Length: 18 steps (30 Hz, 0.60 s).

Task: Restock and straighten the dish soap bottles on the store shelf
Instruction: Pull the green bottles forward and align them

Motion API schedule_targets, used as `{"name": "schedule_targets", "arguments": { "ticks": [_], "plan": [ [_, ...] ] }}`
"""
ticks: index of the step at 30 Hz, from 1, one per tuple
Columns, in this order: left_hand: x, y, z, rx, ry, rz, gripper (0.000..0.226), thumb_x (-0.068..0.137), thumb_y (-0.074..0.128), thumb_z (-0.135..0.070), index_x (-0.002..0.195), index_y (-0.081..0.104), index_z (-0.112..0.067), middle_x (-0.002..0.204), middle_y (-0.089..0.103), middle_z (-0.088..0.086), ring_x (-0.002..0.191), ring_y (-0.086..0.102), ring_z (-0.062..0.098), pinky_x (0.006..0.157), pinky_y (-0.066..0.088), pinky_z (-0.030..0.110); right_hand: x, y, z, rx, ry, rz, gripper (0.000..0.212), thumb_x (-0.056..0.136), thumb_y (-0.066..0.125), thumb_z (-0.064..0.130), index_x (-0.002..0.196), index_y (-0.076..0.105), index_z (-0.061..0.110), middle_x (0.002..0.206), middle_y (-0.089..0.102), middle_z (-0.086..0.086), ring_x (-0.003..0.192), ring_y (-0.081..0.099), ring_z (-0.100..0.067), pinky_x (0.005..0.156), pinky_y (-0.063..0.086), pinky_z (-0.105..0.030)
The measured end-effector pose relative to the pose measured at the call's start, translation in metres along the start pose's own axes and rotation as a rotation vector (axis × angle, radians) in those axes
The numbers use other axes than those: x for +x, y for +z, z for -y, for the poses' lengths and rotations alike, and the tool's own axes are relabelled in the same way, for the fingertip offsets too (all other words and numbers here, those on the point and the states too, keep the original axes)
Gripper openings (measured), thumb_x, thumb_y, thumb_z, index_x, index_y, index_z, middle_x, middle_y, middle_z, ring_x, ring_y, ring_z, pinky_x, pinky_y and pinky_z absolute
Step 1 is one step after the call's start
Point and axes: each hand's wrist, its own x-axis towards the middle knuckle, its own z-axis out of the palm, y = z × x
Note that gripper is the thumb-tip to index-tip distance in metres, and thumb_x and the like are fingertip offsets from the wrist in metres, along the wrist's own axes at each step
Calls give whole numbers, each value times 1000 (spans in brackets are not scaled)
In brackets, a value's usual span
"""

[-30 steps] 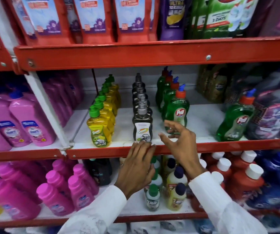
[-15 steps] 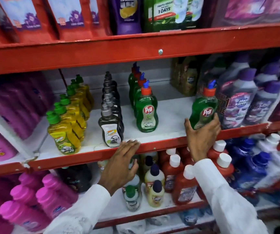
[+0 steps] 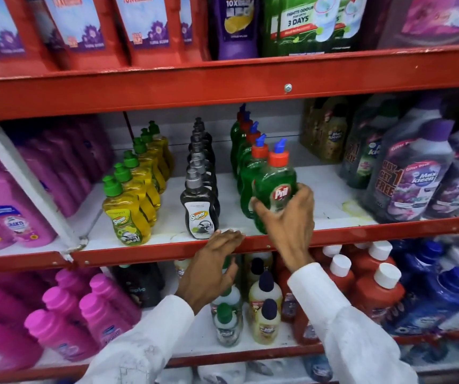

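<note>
Red shelf (image 3: 361, 231), gripped Pril bottle (image 3: 275, 184)

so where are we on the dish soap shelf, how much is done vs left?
Done: the yellow bottles and the black bottles stand in straight front-to-back rows. In hand: the right hand grips a green Pril bottle at the front of the green row, not yet released. The left hand rests on the red shelf edge. Left: set it down; bare shelf to its right.

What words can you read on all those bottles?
"Pril": green bottle in the right hand
"Super": yellow bottle and black bottle
"Max Kleen", "BUY 1 GET 1 FREE": purple bottle
"3 DAYS": green pack
"10X": purple pack
Other labels: too blurred.
</note>
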Motion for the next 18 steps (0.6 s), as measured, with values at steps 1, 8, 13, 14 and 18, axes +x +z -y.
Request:
{"name": "schedule_targets", "arguments": {
  "ticks": [1, 8, 13, 14, 18],
  "plan": [
    [0, 0, 0, 2, 0, 1, 55, 83, 58, -15, 138, 52, -20, 142, 56, 1, 135, 46, 11, 122, 25, 31, -3, 6, 2, -9, 0, 21, 81, 63, 80, 55, 118, 43, 9, 113, 52, -7, 106, 54, -27, 81, 51, -39],
    [2, -5, -5, -17, -78, -27, 51, 85, 59, -16, 135, 55, -23, 140, 57, -3, 129, 49, 7, 112, 26, 10, -3, 14, -1, -42, 65, 77, 93, 58, 80, 66, 118, 43, 6, 114, 55, -11, 109, 55, -30, 81, 52, -40],
    [13, -6, -23, -41, -150, -117, 49, 87, 57, -32, 135, 53, -25, 133, 64, -2, 111, 64, 13, 102, 51, 29, -3, -11, -29, 45, 12, 322, 97, 59, 82, 62, 133, 42, 15, 129, 53, -5, 117, 54, -21, 97, 51, -38],
    [18, -7, -26, -49, -159, -133, 51, 87, 58, -33, 137, 50, -24, 133, 64, -1, 110, 65, 14, 100, 53, 32, 0, -18, -38, 56, 3, 404, 94, 62, 84, 55, 136, 41, 16, 133, 55, -3, 119, 55, -19, 100, 50, -37],
    [45, -5, -32, -174, -198, -133, 57, 87, 68, -31, 139, 48, -19, 133, 64, 0, 115, 63, 12, 102, 52, 33, 19, -28, -62, 41, -74, 571, 61, 80, 77, 20, 134, 51, 16, 125, 68, -3, 112, 66, -20, 99, 54, -41]
  ]
}}
